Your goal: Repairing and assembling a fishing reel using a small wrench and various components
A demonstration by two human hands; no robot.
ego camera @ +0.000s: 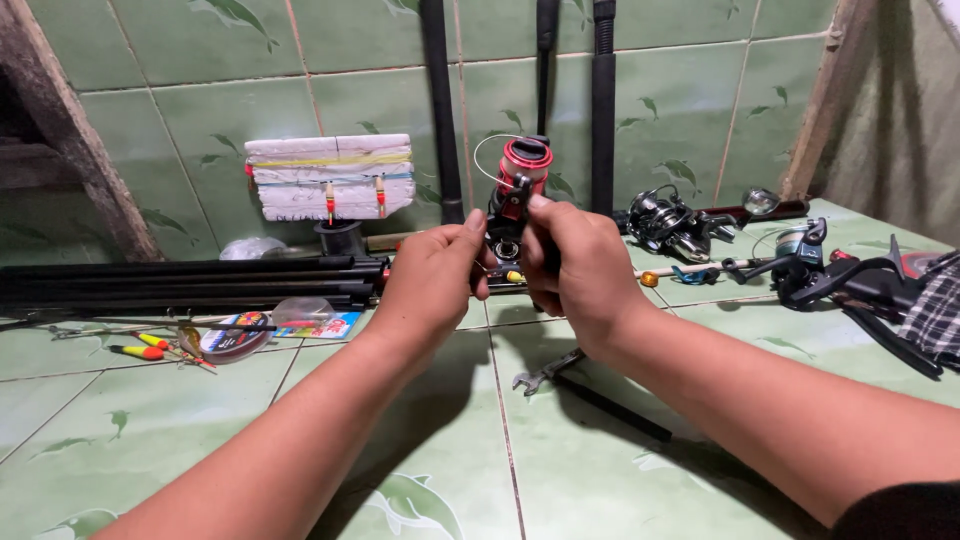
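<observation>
Head view: a red-and-black fishing reel (517,190) is held upright above the green tiled surface (450,470), w/ the right hand (572,270) wrapped closed round its body and the left hand (432,283) pinching its side, fingers (476,240) curled shut on it. A wrench (545,370) lies on the tiles just below; black rod sections (190,282) lie left, more reels (668,225) right

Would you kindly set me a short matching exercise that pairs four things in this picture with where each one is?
Things:
1. red and black fishing reel
2. wrench
3. white foam block
4. bundle of black rods

Places:
a. lying on the tiled floor below the right hand
b. against the wall, upper left
c. held between both hands
d. lying along the floor, left of the left hand

Pairs: 1-c, 2-a, 3-b, 4-d
</observation>
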